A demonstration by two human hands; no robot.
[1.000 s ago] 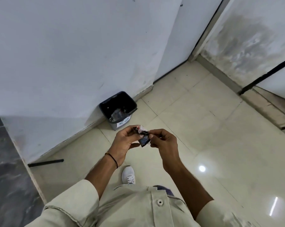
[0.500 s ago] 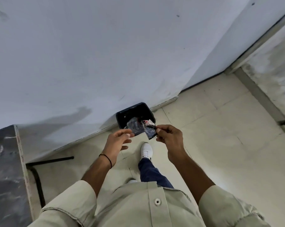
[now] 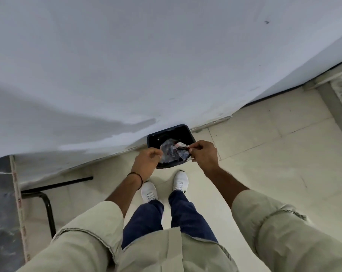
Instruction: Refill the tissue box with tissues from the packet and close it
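Note:
A crumpled, clear plastic tissue packet wrapper (image 3: pixel 172 152) with dark print and a red-white patch is stretched between my hands. My right hand (image 3: pixel 205 156) pinches its right edge. The curled fingers of my left hand (image 3: pixel 146 161) are closed at its left edge. Both hands hold it right over the open top of a black waste bin (image 3: pixel 153 137) that stands on the floor against the wall. Some crumpled plastic lies inside the bin, mostly hidden by the wrapper. No tissue box and no tissues are in view.
A white wall (image 3: pixel 166 65) rises just behind the bin. My white shoes (image 3: pixel 149 191) stand close in front of it on pale floor tiles (image 3: pixel 274 154). At the left is a dark marbled table top (image 3: pixel 1 213) with a black metal leg (image 3: pixel 48 209).
I have stepped up to the bin, which was a little way ahead before. My hands, held near my chest, now reach out over its opening, with the wrapper spread wider between them.

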